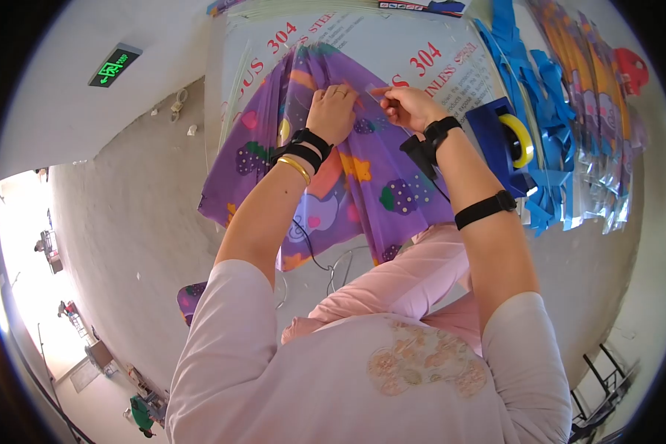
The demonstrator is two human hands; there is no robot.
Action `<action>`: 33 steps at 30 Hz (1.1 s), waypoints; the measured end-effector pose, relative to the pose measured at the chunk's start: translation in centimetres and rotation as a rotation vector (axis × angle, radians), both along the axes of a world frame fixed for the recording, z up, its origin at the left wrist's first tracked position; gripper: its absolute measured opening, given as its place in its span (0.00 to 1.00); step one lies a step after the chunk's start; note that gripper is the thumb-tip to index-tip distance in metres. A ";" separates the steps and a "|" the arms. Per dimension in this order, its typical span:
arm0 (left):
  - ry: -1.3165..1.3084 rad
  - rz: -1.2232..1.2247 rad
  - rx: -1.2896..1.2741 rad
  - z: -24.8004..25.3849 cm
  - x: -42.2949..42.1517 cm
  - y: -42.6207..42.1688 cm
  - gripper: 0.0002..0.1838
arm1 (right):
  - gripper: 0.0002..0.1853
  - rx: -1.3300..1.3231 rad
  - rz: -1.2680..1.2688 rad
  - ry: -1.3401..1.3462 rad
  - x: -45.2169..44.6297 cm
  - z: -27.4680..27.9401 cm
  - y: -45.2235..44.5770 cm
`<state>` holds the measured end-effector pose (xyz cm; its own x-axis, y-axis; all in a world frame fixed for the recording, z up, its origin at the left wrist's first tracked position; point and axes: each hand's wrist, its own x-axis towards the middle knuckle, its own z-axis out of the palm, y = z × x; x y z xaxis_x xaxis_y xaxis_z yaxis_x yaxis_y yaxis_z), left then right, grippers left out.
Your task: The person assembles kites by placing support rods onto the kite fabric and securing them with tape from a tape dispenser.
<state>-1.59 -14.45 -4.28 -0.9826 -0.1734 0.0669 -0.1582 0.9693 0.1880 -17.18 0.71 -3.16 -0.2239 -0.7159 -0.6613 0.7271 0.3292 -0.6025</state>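
Observation:
A purple umbrella canopy (359, 196) with fruit and star prints hangs in loose pleats over the table edge and across my lap. On its upper part my left hand (331, 115) is closed, the fingers bent and gripping the cloth. Just to the right, my right hand (411, 107) has thumb and forefinger pinched together above the canopy, near the left fingertips. Whatever sits in that pinch is too small to make out. Black straps circle both wrists.
Printed sheeting (451, 63) covers the table. On the right stand a blue tape dispenser (496, 137) with yellow tape, blue strips (547, 96) and several plastic-wrapped packages (596, 126). A dark cable (311, 248) hangs by my lap. A person in green (140, 414) is far off at lower left.

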 end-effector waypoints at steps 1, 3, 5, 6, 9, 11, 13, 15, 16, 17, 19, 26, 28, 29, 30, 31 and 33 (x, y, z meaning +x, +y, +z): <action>0.045 0.005 -0.003 -0.1 0.0 0.0 0.24 | 0.15 -0.008 0.015 -0.011 -0.3 -0.6 -0.5; 0.083 0.011 -0.002 -0.1 0.0 -0.1 0.24 | 0.15 -0.010 0.031 -0.030 -0.7 -1.7 -1.3; 0.088 0.032 0.064 0.0 0.0 -0.1 0.25 | 0.15 -0.022 0.042 -0.025 -1.0 -2.5 -1.6; 0.084 0.034 0.068 -0.2 -0.1 -0.3 0.25 | 0.15 -0.018 0.043 -0.029 -1.1 -2.6 -1.8; 0.125 0.033 0.039 -0.5 -0.3 -0.6 0.26 | 0.15 0.020 0.040 -0.011 -1.2 -2.6 -2.2; 0.162 0.036 0.038 -0.6 -0.3 -0.6 0.26 | 0.15 0.044 0.037 -0.010 -1.2 -2.3 -2.3; 0.175 0.034 0.040 -0.6 -0.3 -0.5 0.26 | 0.15 0.056 0.044 -0.005 -1.2 -2.2 -2.3; 0.191 0.029 0.040 -0.4 -0.4 -0.5 0.26 | 0.15 0.067 0.048 0.005 -1.2 -2.3 -2.3; 0.145 0.040 0.066 -0.3 -0.4 -0.5 0.27 | 0.14 0.061 0.044 0.002 -1.3 -2.6 -2.3; 0.098 0.050 0.091 -0.1 -0.4 -0.5 0.27 | 0.14 0.054 0.039 -0.001 -1.3 -2.8 -2.3; 0.092 0.047 0.090 0.0 -0.4 -0.5 0.27 | 0.14 0.048 0.046 -0.005 -1.5 -3.0 -2.3; 0.086 0.034 0.090 -0.1 -0.3 -0.5 0.29 | 0.14 0.055 0.053 0.003 -1.3 -3.2 -2.4; 0.128 0.027 0.045 -0.4 -0.4 -0.5 0.28 | 0.14 0.051 0.059 0.002 -1.3 -3.1 -2.4; 0.171 0.019 0.000 -0.6 -0.4 -0.5 0.28 | 0.14 0.048 0.064 0.001 -1.3 -3.1 -2.4; 0.171 0.019 0.000 -0.6 -0.4 -0.6 0.28 | 0.14 0.047 0.064 0.001 -1.2 -3.0 -2.4; 0.121 0.010 0.008 -0.6 -0.4 -0.6 0.30 | 0.14 0.051 0.056 -0.002 -1.2 -2.9 -2.4; 0.071 0.000 0.015 -0.7 -0.5 -0.7 0.32 | 0.13 0.054 0.048 -0.004 -1.1 -2.7 -2.5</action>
